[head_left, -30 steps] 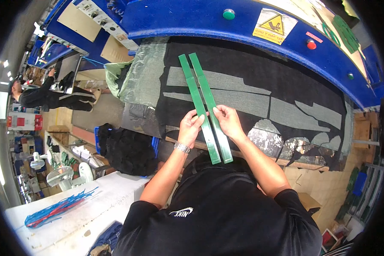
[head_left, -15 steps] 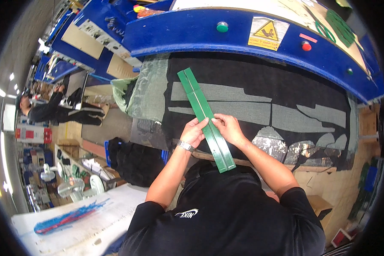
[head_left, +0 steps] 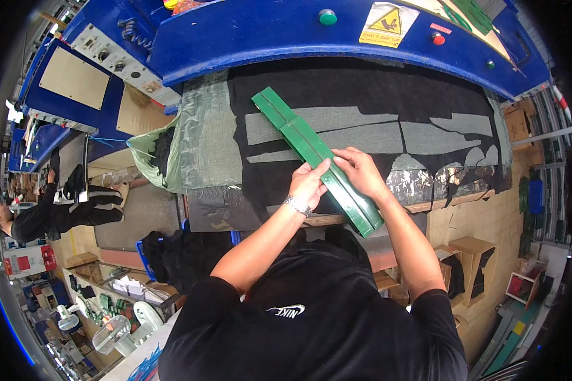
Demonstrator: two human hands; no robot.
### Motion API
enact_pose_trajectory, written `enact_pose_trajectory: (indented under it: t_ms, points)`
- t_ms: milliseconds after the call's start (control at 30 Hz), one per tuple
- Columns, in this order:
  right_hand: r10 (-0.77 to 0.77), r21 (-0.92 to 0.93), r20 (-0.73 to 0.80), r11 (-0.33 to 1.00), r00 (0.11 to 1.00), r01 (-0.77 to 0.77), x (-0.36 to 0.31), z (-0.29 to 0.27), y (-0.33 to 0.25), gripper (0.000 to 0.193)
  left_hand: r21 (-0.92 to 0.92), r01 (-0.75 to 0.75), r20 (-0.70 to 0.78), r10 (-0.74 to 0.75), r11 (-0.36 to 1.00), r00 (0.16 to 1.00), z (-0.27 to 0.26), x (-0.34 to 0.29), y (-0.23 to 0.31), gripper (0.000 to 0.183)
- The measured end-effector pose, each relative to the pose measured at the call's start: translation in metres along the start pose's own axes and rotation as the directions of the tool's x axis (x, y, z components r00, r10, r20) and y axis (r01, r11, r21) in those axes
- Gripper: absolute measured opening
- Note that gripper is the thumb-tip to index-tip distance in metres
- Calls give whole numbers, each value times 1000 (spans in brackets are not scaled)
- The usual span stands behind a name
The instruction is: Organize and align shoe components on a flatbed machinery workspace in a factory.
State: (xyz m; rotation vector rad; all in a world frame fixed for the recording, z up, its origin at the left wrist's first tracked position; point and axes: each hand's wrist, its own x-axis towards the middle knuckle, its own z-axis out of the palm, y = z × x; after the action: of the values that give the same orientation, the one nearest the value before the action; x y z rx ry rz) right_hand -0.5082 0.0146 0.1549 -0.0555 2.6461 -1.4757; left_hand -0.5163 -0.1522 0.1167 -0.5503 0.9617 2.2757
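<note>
In both hands I hold a long, narrow green bar [head_left: 327, 155] with a groove along its middle. It slants from far left to near right above the black fabric sheet [head_left: 362, 89]. My left hand [head_left: 309, 185], with a metal watch at the wrist, pinches its left edge near the middle. Opposite, my right hand [head_left: 361, 171] grips the right edge, thumb on the top face. Long cut-out gaps in the fabric show a grey-green layer [head_left: 337, 124] beneath. At the sheet's near side, rounded gaps show a scuffed, pale-flecked surface [head_left: 410, 181].
A blue machine beam [head_left: 248, 38] with green and red buttons spans the far side. Left of the fabric hangs a pale green bag [head_left: 149, 159]. Dark cloth [head_left: 184, 257] fills a blue bin at near left. Farther left is another person [head_left: 63, 209]; cardboard boxes [head_left: 470, 270] stand at right.
The green bar has turned to a stronger slant, its near end swinging right. Both hands have moved with it, still holding. My view has shifted, and the machine beam sits higher in it.
</note>
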Motion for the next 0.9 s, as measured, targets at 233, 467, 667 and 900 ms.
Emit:
enact_pose_trajectory:
  t_ms: [233,467,667,900]
  points:
    - [-25,-85,-53,996,998,21,-4,6,-4,29,-13,-15,-11,15,1000,1000,3,3,-4,17]
    - [-73,-104,-84,993,994,64,1,11,-2,27,59,-65,-30,66,996,997,-15,18,-9,17]
    - [-96,-56,4,994,995,97,-8,0,-15,29,-99,-112,-19,111,989,994,-5,-3,-16,13]
    - [99,250,170,958,981,-140,2,-35,14,36,-129,-127,-24,124,984,992,38,-60,-16,11]
